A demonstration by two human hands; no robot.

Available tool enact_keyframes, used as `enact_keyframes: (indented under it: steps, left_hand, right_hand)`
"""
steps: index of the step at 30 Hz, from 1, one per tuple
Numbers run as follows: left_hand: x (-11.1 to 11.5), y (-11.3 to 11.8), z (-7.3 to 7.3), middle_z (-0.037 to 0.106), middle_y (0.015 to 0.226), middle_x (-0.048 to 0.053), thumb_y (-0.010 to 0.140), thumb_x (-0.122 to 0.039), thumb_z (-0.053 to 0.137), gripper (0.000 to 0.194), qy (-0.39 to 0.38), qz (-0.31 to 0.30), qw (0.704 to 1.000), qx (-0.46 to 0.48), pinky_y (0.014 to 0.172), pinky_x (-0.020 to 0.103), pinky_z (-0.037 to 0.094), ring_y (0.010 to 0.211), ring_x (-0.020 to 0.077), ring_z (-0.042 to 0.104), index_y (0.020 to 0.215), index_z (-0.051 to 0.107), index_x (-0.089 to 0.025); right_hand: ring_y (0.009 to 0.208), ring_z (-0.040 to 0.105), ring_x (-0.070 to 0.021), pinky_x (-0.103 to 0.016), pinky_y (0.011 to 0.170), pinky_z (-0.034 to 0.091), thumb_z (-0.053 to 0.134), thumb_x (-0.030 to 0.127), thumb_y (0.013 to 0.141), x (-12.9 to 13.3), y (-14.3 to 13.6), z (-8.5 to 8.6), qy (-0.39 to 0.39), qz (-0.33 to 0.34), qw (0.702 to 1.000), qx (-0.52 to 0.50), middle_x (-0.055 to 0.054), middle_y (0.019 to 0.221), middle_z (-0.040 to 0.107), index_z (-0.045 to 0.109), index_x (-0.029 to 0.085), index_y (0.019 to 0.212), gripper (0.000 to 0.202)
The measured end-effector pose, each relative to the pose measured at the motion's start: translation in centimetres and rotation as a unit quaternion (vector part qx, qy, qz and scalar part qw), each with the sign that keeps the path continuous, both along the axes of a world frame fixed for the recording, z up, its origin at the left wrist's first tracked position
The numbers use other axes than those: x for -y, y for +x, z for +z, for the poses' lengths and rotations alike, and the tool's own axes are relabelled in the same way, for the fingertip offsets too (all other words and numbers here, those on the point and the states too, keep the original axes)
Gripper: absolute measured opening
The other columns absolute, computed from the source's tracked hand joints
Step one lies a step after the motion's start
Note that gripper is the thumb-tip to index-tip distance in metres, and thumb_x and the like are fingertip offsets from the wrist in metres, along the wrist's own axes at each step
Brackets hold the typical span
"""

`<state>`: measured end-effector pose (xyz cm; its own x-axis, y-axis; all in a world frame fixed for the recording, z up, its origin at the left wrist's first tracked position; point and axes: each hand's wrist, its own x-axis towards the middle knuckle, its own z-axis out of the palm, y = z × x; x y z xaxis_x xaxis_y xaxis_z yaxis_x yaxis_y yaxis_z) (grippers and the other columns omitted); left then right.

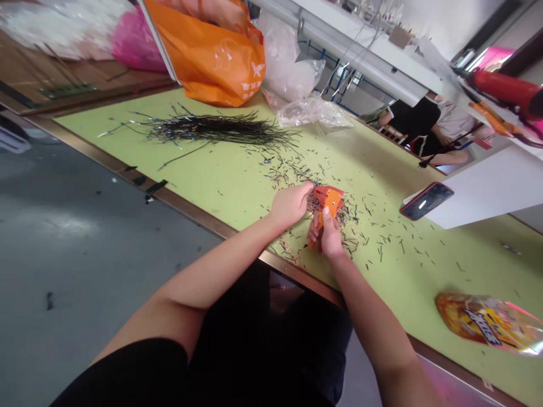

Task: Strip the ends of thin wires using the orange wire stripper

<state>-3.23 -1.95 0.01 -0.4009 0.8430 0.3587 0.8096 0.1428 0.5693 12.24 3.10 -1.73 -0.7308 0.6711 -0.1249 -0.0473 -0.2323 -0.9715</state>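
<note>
My right hand (pixel 331 236) is wrapped round the handles of an orange and red wire stripper (pixel 333 199), its thumb on the near side. My left hand (pixel 292 204) is closed in a pinch right beside the tool's jaws. A small bluish bit of a wire (pixel 314 185) shows at its fingertips; most of that wire is hidden. Beyond my hands, a bundle of black wires (pixel 220 129) with blue and silvery tips lies on the green tabletop (pixel 212 186). Short black cuttings (pixel 292 167) and coppery scraps are scattered around and under the tool.
An orange bag (pixel 216 53) and clear plastic bags (pixel 297 85) stand at the back edge. At the right are a phone (pixel 427 200) leaning by a white panel (pixel 487 186) and a snack packet (pixel 487 322). People (pixel 441 127) sit beyond the table.
</note>
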Motion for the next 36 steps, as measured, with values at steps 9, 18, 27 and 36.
enact_keyframes:
  steps: [9, 18, 27, 36]
  left_hand:
    - [-0.6, -3.3, -1.2, 0.077, 0.099, 0.004, 0.116, -0.036, 0.029, 0.04, 0.123, 0.089, 0.982, 0.112, 0.08, 0.036, 0.055, 0.089, 0.0202, 0.07, 0.106, 0.066, -0.023]
    - [-0.9, -3.4, -1.4, 0.081, 0.103, 0.005, 0.114, -0.044, 0.04, 0.038, 0.065, 0.077, 0.991, 0.092, 0.076, 0.036, 0.052, 0.086, 0.0212, 0.072, 0.116, 0.071, -0.022]
    - [0.1, -0.3, -0.1, 0.082, 0.096, 0.007, 0.11, -0.038, 0.043, 0.036, 0.028, -0.002, 1.0, -0.008, 0.073, 0.033, 0.052, 0.086, 0.0237, 0.076, 0.112, 0.076, -0.023]
    - [1.0, 0.5, 0.7, 0.081, 0.093, 0.006, 0.109, -0.034, 0.04, 0.035, 0.057, -0.076, 0.995, 0.004, 0.069, 0.032, 0.049, 0.082, 0.0204, 0.073, 0.105, 0.074, -0.023]
  right_hand:
    - [0.057, 0.05, -0.0201, -0.042, 0.066, 0.058, 0.068, 0.077, 0.089, 0.5, 1.2, 2.5, 0.058, -0.076, 0.987, -0.129, 0.002, 0.06, 0.044, 0.058, 0.028, 0.073, 0.052]
    - [0.071, 0.059, -0.0214, -0.041, 0.075, 0.058, 0.057, 0.07, 0.097, -2.7, 2.5, 3.5, 0.024, -0.218, 0.958, -0.186, -0.001, 0.074, 0.053, 0.059, 0.029, 0.082, 0.044]
    - [0.079, 0.074, -0.0262, -0.043, 0.072, 0.063, 0.067, 0.081, 0.087, -0.6, 1.0, 0.6, 0.005, -0.09, 0.991, -0.096, -0.005, 0.085, 0.072, 0.073, 0.024, 0.094, 0.058]
    - [0.123, 0.07, -0.0284, -0.041, 0.094, 0.063, 0.08, 0.049, 0.091, -1.3, 1.5, -0.3, 0.079, -0.11, 0.99, -0.034, -0.007, 0.112, 0.077, 0.075, 0.026, 0.103, 0.027]
